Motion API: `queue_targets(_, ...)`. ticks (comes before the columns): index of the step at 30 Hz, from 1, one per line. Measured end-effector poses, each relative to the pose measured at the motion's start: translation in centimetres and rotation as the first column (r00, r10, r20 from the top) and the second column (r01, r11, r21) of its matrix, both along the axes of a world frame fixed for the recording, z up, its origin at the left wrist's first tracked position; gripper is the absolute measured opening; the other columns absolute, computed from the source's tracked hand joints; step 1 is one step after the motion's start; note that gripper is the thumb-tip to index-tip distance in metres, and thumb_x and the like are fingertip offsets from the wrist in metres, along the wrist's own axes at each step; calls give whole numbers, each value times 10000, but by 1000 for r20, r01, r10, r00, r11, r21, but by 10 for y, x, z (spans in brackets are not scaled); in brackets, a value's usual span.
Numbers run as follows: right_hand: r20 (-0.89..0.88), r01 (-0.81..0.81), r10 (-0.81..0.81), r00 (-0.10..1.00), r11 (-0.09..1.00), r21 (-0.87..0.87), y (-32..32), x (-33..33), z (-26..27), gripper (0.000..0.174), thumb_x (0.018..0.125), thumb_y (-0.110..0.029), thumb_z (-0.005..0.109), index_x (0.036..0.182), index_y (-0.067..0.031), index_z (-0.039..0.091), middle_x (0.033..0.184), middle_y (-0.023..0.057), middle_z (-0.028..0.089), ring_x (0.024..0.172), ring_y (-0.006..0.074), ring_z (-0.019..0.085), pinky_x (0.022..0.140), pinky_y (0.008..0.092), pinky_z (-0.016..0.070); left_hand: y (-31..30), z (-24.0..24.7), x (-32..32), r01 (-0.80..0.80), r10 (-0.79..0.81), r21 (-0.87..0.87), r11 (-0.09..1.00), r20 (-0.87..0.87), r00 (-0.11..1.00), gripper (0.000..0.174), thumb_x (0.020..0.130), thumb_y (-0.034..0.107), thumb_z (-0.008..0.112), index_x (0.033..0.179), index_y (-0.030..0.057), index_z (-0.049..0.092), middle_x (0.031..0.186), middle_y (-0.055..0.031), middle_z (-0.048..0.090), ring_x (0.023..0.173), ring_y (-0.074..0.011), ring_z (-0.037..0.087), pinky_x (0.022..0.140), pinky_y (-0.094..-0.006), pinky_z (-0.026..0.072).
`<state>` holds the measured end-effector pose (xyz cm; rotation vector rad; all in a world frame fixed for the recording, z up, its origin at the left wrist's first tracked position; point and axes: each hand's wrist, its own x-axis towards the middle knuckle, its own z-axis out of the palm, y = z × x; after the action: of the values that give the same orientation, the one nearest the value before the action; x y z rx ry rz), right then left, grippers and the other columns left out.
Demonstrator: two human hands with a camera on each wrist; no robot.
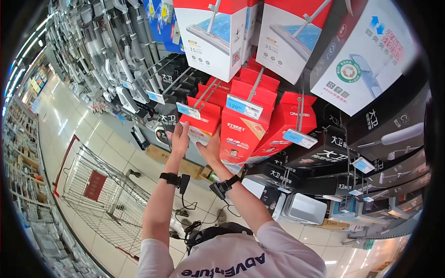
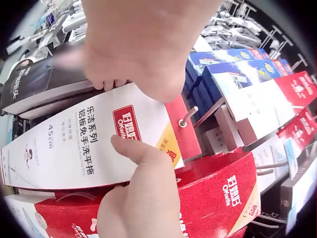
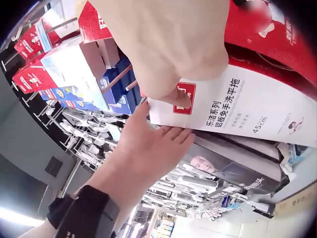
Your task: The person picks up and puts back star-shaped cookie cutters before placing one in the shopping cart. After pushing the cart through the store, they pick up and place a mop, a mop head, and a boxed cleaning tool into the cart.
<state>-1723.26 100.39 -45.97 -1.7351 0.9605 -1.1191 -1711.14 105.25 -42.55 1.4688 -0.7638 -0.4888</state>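
A white flat mop box (image 2: pixel 74 134) with a red top, marked 45cm, hangs from a metal hook (image 2: pixel 189 116) through its red tab. Both my hands hold it, one on each side. My left hand (image 1: pixel 180 140) is at the box's left side, its fingers (image 3: pixel 171 134) along that edge. My right hand (image 1: pixel 211 149) grips the opposite side, with its thumb (image 2: pixel 131 148) across the white front near the red logo. In the head view the box (image 1: pixel 202 121) shows its red upper part below a price tag (image 1: pixel 188 110). The right hand's other fingers are mostly hidden.
More red boxes (image 1: pixel 245 125) hang close on the right. Black boxes (image 1: pixel 324 155) fill the lower racks, and large white boxes (image 1: pixel 211 41) stand above. Mops (image 1: pixel 111 55) hang at the left. A wire shopping cart (image 1: pixel 106 199) stands on the tiled floor behind the left arm.
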Motion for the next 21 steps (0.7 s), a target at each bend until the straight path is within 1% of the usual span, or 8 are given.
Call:
queue_targets(2,76,-1,-3,997,999,51,-5,4,0,1159,629,-31,806,1523,48,73,1483,298,319,1401,433,327,1152,450,305,-6,-3,3,48,-49,-10,999,-137,989,410,1012,302,588,1199,-50,494,1164,-119,635,1074,-153,565,924,-308,440)
queue_targets(6,42,71,-73,997,996,47,12,12,11,1083,630,-13,797,1488,62,139,1497,281,302,1410,419,323,1153,441,306,-10,-2,-1,-47,34,-88,995,-147,989,396,979,294,644,1129,-13,444,1127,-138,617,1049,-165,557,925,-318,437)
queue_targets(9,29,214,-214,977,976,-31,29,16,14,1009,641,13,790,1447,67,186,1486,274,298,1411,412,328,1149,441,309,-2,-6,8,-27,17,-75,997,-132,991,409,974,310,649,1121,-9,440,1134,-144,599,1055,-184,540,941,-333,423)
queue_targets(11,91,192,-183,979,976,-101,34,15,9,973,662,34,783,1429,72,185,1477,267,289,1419,403,319,1158,441,290,-1,-17,14,-26,17,-64,998,-135,991,405,978,320,639,1108,-4,435,1131,-152,585,1066,-198,526,957,-347,409)
queue_targets(14,209,184,-177,962,983,-14,40,16,8,950,658,-13,799,1418,65,234,1413,264,332,1364,423,335,1131,466,302,2,-32,23,-65,57,-53,996,-140,988,402,983,328,628,1103,0,427,1140,-163,564,1070,-196,523,971,-350,401)
queue_targets(16,270,179,-180,946,983,30,46,14,20,940,656,-36,807,1413,62,258,1382,263,353,1336,433,343,1118,479,308,13,3,8,-54,48,-36,998,-144,988,399,988,330,618,1104,-1,428,1155,-167,557,1084,-194,515,982,-351,395)
queue_targets(18,-52,190,-192,980,981,-35,57,8,50,904,630,-54,838,1356,10,302,1325,239,385,1261,425,411,1104,485,324,24,27,2,-54,49,-24,998,-151,987,396,993,333,608,1106,-2,429,1170,-170,550,1099,-193,508,993,-352,388)
queue_targets(21,-37,174,-175,984,984,-35,70,2,44,920,605,-108,857,1348,10,328,1284,227,393,1214,440,417,1062,506,346,36,28,2,-49,48,0,999,-188,981,422,1006,338,582,1177,-14,424,1220,-174,539,1146,-192,489,1017,-348,377)
